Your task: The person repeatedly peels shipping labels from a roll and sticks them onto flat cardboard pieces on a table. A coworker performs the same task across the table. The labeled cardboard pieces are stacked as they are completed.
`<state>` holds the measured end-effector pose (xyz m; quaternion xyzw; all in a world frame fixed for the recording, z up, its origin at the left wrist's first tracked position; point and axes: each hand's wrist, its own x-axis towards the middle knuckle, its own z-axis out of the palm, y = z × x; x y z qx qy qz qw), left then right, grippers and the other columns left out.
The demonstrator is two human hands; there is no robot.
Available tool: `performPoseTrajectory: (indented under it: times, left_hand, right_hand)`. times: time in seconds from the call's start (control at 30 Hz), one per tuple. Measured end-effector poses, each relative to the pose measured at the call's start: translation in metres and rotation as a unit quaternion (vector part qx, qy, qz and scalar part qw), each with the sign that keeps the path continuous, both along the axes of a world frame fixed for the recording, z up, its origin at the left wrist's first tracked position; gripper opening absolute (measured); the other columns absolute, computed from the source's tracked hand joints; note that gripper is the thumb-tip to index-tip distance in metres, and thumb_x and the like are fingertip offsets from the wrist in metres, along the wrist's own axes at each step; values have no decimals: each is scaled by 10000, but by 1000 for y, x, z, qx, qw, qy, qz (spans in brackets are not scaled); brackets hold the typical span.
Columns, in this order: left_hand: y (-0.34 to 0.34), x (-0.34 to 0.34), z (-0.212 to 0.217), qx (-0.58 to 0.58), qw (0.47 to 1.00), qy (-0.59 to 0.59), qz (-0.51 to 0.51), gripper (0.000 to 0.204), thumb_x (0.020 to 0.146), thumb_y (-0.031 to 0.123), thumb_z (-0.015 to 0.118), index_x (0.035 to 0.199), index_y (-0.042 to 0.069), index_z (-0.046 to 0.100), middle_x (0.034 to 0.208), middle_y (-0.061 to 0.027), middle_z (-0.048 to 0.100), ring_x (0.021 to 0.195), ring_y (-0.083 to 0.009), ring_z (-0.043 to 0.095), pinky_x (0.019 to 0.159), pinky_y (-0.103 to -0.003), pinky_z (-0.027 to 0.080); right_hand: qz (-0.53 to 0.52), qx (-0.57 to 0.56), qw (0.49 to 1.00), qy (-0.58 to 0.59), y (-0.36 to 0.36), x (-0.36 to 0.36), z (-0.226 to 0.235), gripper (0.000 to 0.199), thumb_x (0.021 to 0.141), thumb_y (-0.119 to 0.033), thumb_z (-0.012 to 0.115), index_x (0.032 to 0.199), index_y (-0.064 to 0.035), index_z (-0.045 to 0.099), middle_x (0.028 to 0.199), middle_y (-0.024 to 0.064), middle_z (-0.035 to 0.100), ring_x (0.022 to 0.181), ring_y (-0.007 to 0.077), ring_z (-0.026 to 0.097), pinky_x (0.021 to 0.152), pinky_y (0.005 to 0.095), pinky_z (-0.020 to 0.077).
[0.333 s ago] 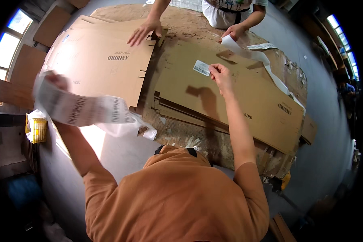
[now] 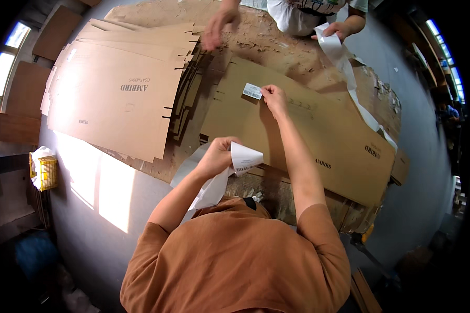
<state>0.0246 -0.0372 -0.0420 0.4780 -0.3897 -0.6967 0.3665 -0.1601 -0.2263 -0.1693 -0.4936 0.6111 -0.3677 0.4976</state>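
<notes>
Between the fingertips of my right hand (image 2: pixel 274 100) is one edge of a white barcode label (image 2: pixel 252 91), held over the right stack of flat cardboard boxes (image 2: pixel 297 130). My left hand (image 2: pixel 218 156), closer to my body, is closed on a strip of barcode labels (image 2: pixel 245 158). One end of that strip curls up past the fingers, and the rest hangs below the wrist in loose folds. Whether the label in my right hand touches the cardboard I cannot tell.
Another stack of flat cardboard boxes (image 2: pixel 115 88) lies to the left. Across the worn table (image 2: pixel 256 36), a co-worker's hand (image 2: pixel 339 31) holds another long label strip (image 2: pixel 350 83); the co-worker's other hand (image 2: pixel 222 26) is blurred. A yellow basket (image 2: pixel 48 173) stands on the floor at left.
My left hand has come from the far left toward the middle with its label strip. My right hand has shifted slightly left. The co-worker's hand has lifted off the left stack.
</notes>
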Motion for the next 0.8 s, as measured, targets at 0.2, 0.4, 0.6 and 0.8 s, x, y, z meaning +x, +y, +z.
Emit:
performPoseTrajectory:
  times: [0.2, 0.4, 0.6, 0.8]
  left_hand:
    - [-9, -3, -18, 20, 999, -35, -15, 87, 843, 53, 627, 758, 33, 622, 698, 36, 606, 658, -31, 538, 581, -210, 433]
    - [-13, -5, -32, 55, 998, -24, 6, 113, 858, 58, 613, 749, 30, 617, 681, 38, 597, 637, -27, 525, 561, -211, 422]
    - [-12, -11, -38, 56, 998, -41, 11, 118, 865, 64, 608, 756, 20, 619, 690, 37, 598, 637, -28, 520, 555, -211, 420]
    - [-6, -5, -42, 33, 996, -67, 48, 109, 858, 79, 606, 793, -3, 636, 721, 2, 623, 661, -48, 544, 580, -224, 444]
  right_hand:
    - [6, -7, 996, 89, -11, 16, -10, 121, 814, -113, 648, 833, 5, 671, 739, 81, 663, 676, 150, 600, 662, 294, 468]
    - [2, -29, 988, 149, -12, 16, -16, 160, 801, -170, 646, 838, -20, 684, 769, 125, 678, 714, 225, 640, 689, 335, 486]
    - [47, -29, 953, 298, -11, 28, 0, 234, 806, -227, 643, 918, -22, 632, 871, 169, 673, 815, 350, 641, 715, 417, 502]
    - [-16, 30, 918, 396, -16, 22, 27, 384, 810, -263, 674, 1027, 0, 496, 915, 220, 645, 836, 377, 634, 718, 440, 498]
